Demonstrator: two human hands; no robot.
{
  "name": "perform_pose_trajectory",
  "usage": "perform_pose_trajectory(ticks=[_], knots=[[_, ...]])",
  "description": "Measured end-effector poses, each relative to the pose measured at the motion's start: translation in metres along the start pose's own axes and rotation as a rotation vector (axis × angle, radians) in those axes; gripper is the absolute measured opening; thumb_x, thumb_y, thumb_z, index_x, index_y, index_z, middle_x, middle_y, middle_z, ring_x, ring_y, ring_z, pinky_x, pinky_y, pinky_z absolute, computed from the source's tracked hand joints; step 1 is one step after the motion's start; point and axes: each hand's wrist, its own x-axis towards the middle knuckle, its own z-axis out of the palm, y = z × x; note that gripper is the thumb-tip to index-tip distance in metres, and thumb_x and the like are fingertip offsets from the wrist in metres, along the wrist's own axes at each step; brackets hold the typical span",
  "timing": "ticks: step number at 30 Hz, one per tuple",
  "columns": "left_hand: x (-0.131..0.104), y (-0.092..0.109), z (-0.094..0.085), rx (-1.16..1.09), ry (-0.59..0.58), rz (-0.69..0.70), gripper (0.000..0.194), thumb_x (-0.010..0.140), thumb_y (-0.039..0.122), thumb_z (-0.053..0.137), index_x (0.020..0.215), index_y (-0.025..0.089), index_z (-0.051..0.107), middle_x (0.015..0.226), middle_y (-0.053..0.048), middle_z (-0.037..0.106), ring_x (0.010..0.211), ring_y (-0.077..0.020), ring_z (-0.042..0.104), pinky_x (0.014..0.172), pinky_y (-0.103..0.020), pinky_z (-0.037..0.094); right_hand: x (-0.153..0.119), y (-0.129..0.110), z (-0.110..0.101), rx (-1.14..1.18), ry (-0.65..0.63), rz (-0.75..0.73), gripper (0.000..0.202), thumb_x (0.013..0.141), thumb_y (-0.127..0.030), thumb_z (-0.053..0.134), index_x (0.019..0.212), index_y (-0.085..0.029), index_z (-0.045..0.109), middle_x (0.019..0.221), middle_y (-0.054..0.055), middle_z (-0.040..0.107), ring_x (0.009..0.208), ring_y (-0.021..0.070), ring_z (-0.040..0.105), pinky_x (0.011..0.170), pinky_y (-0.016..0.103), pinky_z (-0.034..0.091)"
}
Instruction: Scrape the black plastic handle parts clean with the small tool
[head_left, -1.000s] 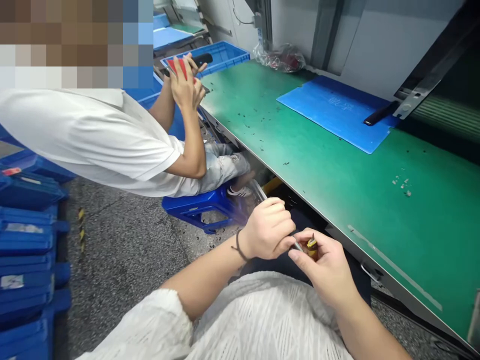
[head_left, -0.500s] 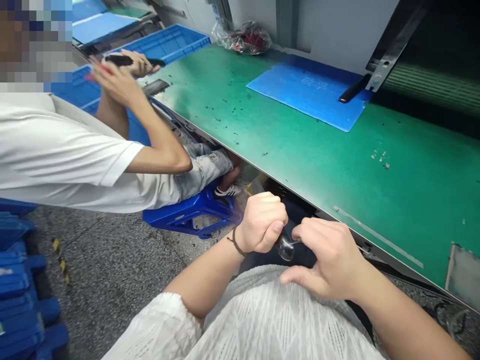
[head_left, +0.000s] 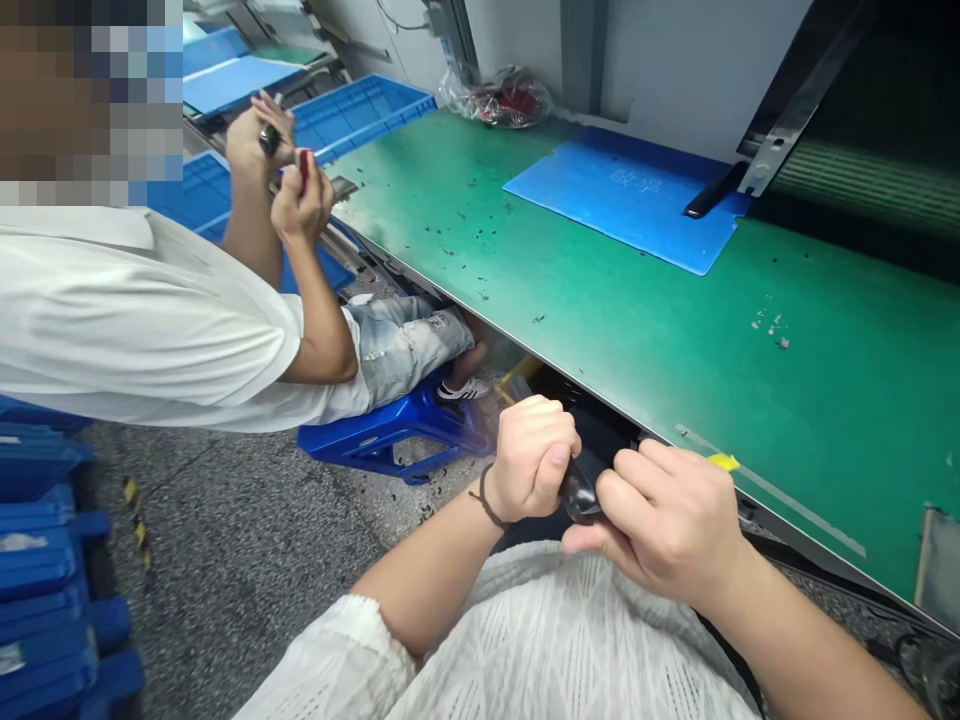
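Note:
My left hand (head_left: 536,458) is closed around a glossy black handle-like piece (head_left: 579,495), whose rounded end sticks out towards my right hand. Most of that piece is hidden in my fist. Curled fingers of my right hand (head_left: 660,515) meet the rounded end, with the thumb underneath. A yellow tip (head_left: 724,462) juts out behind the right knuckles, seemingly part of a small tool in that hand; the rest of it is covered. Both hands are in front of my body, by the edge of the green table (head_left: 600,345).
On the table are a blue sheet (head_left: 622,195), a black handle-shaped piece (head_left: 716,190), a plastic bag (head_left: 510,98) and dark scraps. To the left a co-worker (head_left: 180,320) sits on a blue stool (head_left: 375,445), holding a black piece and something red. Blue crates (head_left: 45,560) stand lower left.
My right hand has closed its fingers and thumb in against the black piece, and the yellow tip has come into view. The co-worker's hands have shifted. The view has moved slightly.

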Motion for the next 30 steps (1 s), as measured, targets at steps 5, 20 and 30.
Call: perform_pose_trajectory(ticks=[5, 20, 30], knots=[[-0.009, 0.007, 0.014, -0.079, 0.116, -0.134, 0.042, 0.109, 0.032, 0.028, 0.073, 0.022, 0.047, 0.063, -0.002, 0.048, 0.060, -0.0179, 0.041, 0.066, -0.038, 0.031, -0.006, 0.000, 0.003, -0.160, 0.066, 0.006, 0.052, 0.105, -0.064, 0.050, 0.075, -0.022, 0.057, 0.064, 0.002, 0.045, 0.065, 0.0180, 0.031, 0.061, 0.037, 0.016], [-0.023, 0.021, 0.036, -0.840, -0.165, -0.610, 0.051, 0.108, 0.065, 0.034, 0.092, 0.020, 0.051, 0.065, 0.002, 0.050, 0.050, -0.0131, 0.046, 0.048, -0.028, 0.033, -0.013, 0.019, 0.000, 0.197, 0.219, 0.154, 0.006, 0.104, -0.019, 0.055, 0.099, -0.021, 0.056, 0.072, -0.001, 0.051, 0.064, 0.0153, 0.040, 0.061, 0.032, 0.028], [-0.012, 0.022, 0.020, -0.465, -0.131, -0.340, 0.057, 0.109, 0.062, 0.034, 0.072, 0.020, 0.044, 0.065, 0.001, 0.040, 0.057, -0.0136, 0.038, 0.057, -0.031, 0.029, 0.008, 0.029, -0.028, 0.298, -0.053, 0.250, 0.051, 0.101, -0.068, 0.055, 0.082, -0.021, 0.057, 0.070, -0.001, 0.058, 0.064, 0.0132, 0.047, 0.061, 0.030, 0.028]])
